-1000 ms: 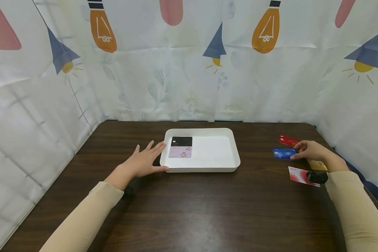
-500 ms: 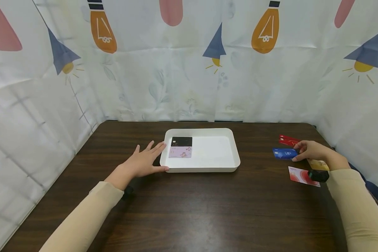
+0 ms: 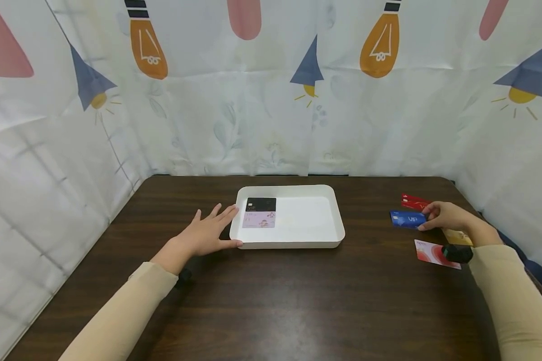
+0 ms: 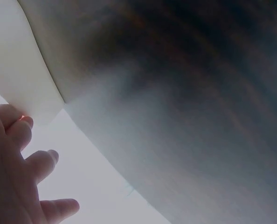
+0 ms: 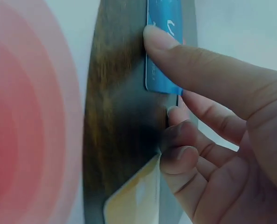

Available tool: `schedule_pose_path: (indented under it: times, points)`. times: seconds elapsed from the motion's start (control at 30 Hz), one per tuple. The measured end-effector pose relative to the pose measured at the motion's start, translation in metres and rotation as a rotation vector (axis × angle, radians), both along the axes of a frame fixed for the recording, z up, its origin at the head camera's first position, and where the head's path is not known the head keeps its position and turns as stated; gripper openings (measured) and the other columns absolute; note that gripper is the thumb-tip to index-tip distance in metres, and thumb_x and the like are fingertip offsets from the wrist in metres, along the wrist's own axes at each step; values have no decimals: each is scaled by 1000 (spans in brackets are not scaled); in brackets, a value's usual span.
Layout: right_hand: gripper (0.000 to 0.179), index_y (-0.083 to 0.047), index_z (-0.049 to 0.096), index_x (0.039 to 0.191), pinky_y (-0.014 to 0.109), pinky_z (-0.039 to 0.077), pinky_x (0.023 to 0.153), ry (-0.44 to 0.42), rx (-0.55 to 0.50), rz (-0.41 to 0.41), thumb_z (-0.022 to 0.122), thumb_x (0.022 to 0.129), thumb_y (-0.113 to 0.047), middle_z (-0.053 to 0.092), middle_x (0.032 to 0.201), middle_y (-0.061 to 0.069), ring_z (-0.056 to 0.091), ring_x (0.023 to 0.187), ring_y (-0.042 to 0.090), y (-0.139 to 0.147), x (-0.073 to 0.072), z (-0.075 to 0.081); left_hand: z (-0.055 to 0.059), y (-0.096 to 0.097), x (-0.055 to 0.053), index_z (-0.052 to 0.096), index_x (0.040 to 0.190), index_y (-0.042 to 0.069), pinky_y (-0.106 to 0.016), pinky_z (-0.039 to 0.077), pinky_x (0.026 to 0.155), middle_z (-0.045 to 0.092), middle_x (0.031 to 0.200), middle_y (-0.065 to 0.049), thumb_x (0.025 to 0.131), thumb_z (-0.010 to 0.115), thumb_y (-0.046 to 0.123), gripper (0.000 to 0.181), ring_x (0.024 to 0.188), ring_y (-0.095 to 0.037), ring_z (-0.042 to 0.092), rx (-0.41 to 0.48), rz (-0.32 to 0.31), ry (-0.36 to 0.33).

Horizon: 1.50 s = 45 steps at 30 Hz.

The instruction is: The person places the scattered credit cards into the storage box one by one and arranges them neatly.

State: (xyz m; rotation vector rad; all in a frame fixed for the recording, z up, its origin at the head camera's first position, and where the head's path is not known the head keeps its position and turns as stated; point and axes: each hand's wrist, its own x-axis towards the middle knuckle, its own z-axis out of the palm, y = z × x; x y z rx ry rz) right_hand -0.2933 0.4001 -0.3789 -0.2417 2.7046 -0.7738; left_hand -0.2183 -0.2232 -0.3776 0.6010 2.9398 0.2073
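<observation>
The right hand (image 3: 449, 216) pinches a blue VIP card (image 3: 403, 219) by its right end at the table's right side. In the right wrist view the thumb lies along one long edge of that card and the index finger is behind it. The left hand (image 3: 201, 235), fingers spread, rests against the left rim of a white tray (image 3: 309, 215). In the tray's left part lie a black VIP card (image 3: 265, 202) and, just in front, a lilac card (image 3: 258, 220) with a floral print.
Around the right hand lie a red card (image 3: 412, 201) behind, a gold card (image 3: 458, 237) partly under the wrist, and a pink-and-white card (image 3: 428, 251) in front. A black wrist camera (image 3: 457, 253) overlaps the last. A patterned curtain (image 3: 262, 120) encloses the dark wooden table (image 3: 293, 296).
The right thumb has drawn back slightly toward the blue card's right end, and the card sits a touch higher relative to the other cards. The left hand and tray stay put.
</observation>
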Motion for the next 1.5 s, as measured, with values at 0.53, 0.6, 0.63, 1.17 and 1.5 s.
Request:
schedule_pose_path:
  times: [0.53,0.6,0.63,1.17,1.5]
  points:
    - [37,19,44,122,26,59,72,67,-187,-92,63,101,-5,65,99,19,65,84,20,-2,9,-9,1,0,1,19,166,13,-77,6,112,20,169,-10,92,59,71,102,154,-42,13,12,2,-6]
    - [34,19,45,122,28,60,73,84,-207,-106,61,102,-4,67,100,21,66,84,20,0,10,-10,1,0,0,19,166,13,-77,6,112,20,169,-10,92,59,71,102,154,-42,13,12,1,-6]
    - [34,19,46,123,29,61,72,90,-217,-116,60,103,-4,68,100,21,67,84,20,1,11,-11,0,0,0,19,166,13,-77,7,112,20,169,-10,92,58,71,102,154,-42,13,11,0,-6]
    - [24,-28,68,100,26,60,78,-166,-801,-270,57,106,-8,65,95,-5,71,82,12,16,23,-23,-1,-2,1,19,166,13,-77,6,112,20,170,-10,91,59,72,103,154,-42,12,18,2,-18]
    - [21,-26,70,99,26,59,78,-147,-914,-270,61,103,-7,62,97,-3,69,85,10,-10,30,-15,-2,-2,0,19,166,13,-77,6,112,20,170,-9,91,59,73,103,154,-42,12,19,0,-9]
